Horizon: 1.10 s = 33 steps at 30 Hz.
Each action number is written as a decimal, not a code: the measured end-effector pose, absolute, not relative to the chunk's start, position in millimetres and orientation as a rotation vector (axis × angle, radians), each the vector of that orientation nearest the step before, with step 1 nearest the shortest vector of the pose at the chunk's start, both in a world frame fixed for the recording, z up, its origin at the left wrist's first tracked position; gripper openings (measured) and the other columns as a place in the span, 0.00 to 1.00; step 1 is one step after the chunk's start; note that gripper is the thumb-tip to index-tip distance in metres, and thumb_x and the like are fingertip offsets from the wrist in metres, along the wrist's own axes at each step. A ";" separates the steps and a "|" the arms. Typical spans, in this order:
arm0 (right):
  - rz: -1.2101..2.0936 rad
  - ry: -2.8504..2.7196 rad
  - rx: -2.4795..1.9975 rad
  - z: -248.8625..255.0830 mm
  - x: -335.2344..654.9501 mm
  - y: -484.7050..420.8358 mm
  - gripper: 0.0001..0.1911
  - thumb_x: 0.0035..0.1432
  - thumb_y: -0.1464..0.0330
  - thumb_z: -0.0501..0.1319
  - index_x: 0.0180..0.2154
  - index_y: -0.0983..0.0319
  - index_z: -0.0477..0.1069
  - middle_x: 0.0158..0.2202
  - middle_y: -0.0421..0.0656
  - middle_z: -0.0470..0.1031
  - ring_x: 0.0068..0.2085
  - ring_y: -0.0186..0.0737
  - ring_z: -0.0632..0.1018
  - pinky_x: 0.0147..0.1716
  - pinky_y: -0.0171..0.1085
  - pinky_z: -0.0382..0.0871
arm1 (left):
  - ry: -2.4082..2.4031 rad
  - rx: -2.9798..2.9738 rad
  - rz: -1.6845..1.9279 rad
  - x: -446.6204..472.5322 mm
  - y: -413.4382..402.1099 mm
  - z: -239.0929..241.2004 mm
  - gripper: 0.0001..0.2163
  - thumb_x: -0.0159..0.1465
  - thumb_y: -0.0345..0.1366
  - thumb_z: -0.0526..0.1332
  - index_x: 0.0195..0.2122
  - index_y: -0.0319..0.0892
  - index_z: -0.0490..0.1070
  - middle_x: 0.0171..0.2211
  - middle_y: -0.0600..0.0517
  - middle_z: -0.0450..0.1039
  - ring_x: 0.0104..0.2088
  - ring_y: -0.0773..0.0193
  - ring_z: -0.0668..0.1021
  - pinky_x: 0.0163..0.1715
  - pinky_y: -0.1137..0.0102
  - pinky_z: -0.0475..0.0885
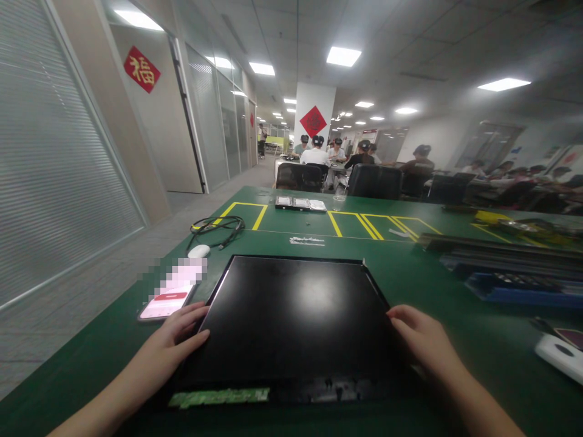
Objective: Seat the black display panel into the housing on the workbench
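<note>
A flat black display panel (291, 328) lies in front of me on the green table, its glossy face up and reflecting a ceiling light. Along its near edge runs a green circuit strip (219, 397). My left hand (182, 334) holds the panel's left edge, thumb on top and fingers along the side. At the right edge, my right hand (414, 331) grips the frame, with some of its fingers hidden underneath. A phone with a lit pink screen (170, 294), partly pixelated, rests just beyond my left hand.
A white mouse (199, 251) and a coiled black cable (217, 230) lie at the back left. Hard drives (300, 204) stand in a row at the far edge. Dark strips and a blue tray (514, 288) occupy the right. Several people (319, 152) sit at tables beyond.
</note>
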State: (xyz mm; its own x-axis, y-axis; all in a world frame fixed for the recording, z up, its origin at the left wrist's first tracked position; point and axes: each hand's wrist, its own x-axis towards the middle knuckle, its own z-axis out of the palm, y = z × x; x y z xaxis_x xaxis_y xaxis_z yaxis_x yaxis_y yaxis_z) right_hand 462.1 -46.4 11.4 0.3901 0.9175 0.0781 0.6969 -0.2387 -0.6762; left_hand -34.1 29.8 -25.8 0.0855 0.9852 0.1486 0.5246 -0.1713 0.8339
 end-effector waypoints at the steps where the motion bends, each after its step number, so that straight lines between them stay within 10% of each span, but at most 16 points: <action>1: 0.443 -1.383 -2.016 11.3 462.1 -46.6 0.13 0.50 0.59 0.58 0.32 0.56 0.79 0.34 0.41 0.83 0.37 0.47 0.82 0.37 0.40 0.72 | 1.495 1.767 0.981 -33.1 29.3 -24.6 0.24 0.57 0.56 0.64 0.50 0.50 0.80 0.59 0.45 0.73 0.60 0.40 0.72 0.57 0.51 0.69; 33: 0.429 -1.406 -2.016 15.2 456.6 -49.3 0.13 0.50 0.57 0.58 0.31 0.56 0.78 0.33 0.42 0.84 0.36 0.49 0.82 0.35 0.42 0.73 | 1.258 2.452 0.527 -30.6 7.2 11.3 0.20 0.62 0.41 0.64 0.56 0.59 0.74 0.62 0.50 0.71 0.59 0.48 0.74 0.59 0.54 0.68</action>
